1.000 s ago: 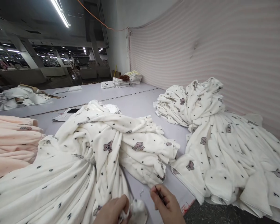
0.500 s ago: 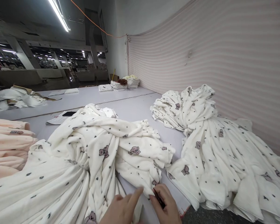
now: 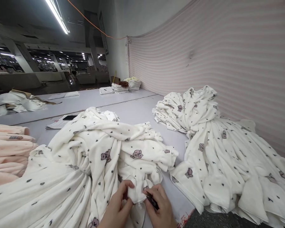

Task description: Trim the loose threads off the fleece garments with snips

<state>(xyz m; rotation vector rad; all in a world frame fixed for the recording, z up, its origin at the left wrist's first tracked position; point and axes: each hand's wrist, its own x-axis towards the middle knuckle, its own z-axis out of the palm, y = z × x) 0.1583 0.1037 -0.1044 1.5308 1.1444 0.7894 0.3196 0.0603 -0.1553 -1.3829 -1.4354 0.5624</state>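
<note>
A heap of white plush garments (image 3: 104, 133), printed with bears and small dark marks, lies in front of me. My left hand (image 3: 120, 202) is closed, thumb and fingers pinching the edge of a garment's end (image 3: 137, 190). Close beside it, my right hand (image 3: 160, 205) is closed around a slim black tool (image 3: 152, 200), perhaps thread snips, mostly covered by the fingers. The right fingertips touch the same garment edge, and the tool's tip is hidden at the fabric.
A second heap of matching garments (image 3: 211, 142) spreads over the table's right edge. Peach garments (image 3: 9, 148) lie at left. Behind are papers with a phone (image 3: 69, 117), cloth scraps (image 3: 19, 103) and folded stacks (image 3: 120, 87). Striped cloth (image 3: 204, 57) hangs along the right.
The left hand, whose index finger was stretched out, now pinches the garment edge. The right hand with the black tool has moved slightly left, and the fabric end is bunched up between the hands.
</note>
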